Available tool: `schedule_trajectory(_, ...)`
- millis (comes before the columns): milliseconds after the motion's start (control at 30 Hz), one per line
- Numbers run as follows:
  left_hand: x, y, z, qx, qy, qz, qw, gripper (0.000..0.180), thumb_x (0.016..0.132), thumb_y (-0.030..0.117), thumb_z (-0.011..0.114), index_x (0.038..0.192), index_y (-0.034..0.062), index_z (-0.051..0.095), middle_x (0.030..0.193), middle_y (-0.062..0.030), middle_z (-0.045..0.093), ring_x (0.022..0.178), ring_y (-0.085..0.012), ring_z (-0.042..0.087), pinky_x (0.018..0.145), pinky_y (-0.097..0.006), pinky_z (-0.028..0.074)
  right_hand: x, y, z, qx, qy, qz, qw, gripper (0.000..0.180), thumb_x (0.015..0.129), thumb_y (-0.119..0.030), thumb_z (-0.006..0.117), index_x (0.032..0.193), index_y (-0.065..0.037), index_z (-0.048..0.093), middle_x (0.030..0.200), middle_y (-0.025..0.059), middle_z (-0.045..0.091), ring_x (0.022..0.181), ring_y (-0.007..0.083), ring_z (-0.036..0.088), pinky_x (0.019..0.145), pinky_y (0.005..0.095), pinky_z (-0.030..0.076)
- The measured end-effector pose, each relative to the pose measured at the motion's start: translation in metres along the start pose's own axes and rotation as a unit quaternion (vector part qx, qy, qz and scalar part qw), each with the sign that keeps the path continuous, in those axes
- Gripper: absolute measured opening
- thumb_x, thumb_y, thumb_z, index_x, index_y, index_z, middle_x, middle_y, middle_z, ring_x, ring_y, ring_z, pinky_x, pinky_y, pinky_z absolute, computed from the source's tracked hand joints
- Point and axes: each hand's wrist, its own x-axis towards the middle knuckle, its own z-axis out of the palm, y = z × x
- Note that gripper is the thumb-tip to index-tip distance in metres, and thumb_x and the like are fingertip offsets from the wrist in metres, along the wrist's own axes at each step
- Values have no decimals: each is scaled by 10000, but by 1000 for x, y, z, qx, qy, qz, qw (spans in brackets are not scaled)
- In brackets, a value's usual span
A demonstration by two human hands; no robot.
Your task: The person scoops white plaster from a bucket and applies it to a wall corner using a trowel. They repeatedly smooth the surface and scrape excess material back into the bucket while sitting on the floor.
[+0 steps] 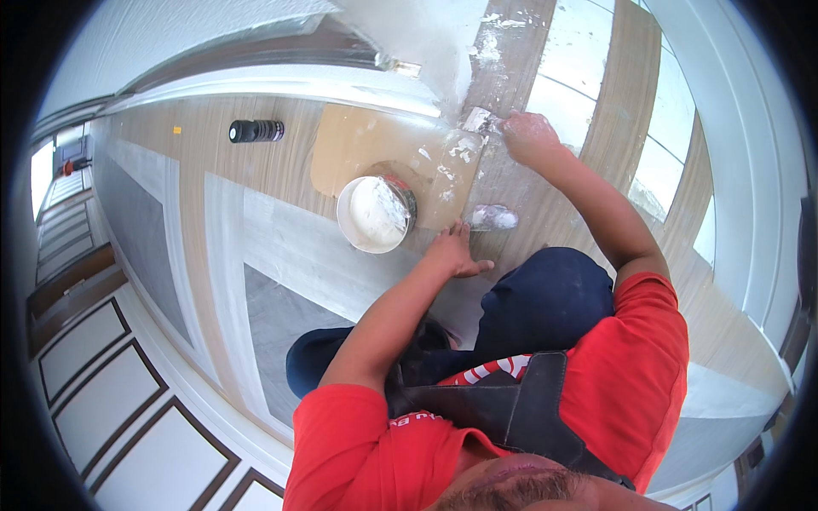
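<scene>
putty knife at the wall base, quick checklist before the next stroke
1. Right hand grips the putty knife: ok, blade against the foot of the wall.
2. Left hand braced: ok, flat on the floor with fingers spread, holding nothing.
3. Tub of white filler within reach: ok, open, just ahead of the left hand.
4. Cardboard sheet under the tub: ok, though white smears reach its right edge.
5. Floor kept clean: not ok, a white blob lies beside the left hand.
6. Filler loaded on the blade: cannot tell.
</scene>
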Motion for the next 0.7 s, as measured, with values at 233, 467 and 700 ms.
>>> schedule_trajectory(233, -8, 4, -7, -2, 6, -4, 1000, 1269, 817, 802, 635, 1631, -43, 149, 1714, -217, 161, 1542, -394, 290, 1257, -428, 275, 12, -21, -4, -35, 22, -10, 999, 196, 882, -89, 593, 919, -18, 772, 996, 201, 741, 943, 360, 745, 834, 466, 604)
schedule_trajectory(467, -14, 9, -8, 17, 4, -4, 1000, 1305, 805, 817, 632, 1616, -81, 143, 1702, -253, 160, 1556, -387, 257, 1269, -404, 253, 16, -33, -18, -66, 23, -23, 997, 194, 887, -100, 597, 901, -35, 779, 953, 182, 754, 928, 343, 753, 828, 458, 607)
schedule_trajectory(700, -15, 7, -5, 12, 18, 4, 1000, 1311, 788, 805, 666, 1607, -89, 170, 1698, -254, 178, 1539, -400, 293, 1257, -420, 274, 25, -35, -20, -59, 5, -41, 997, 196, 880, -97, 595, 903, -40, 781, 945, 171, 759, 926, 344, 753, 830, 463, 604)
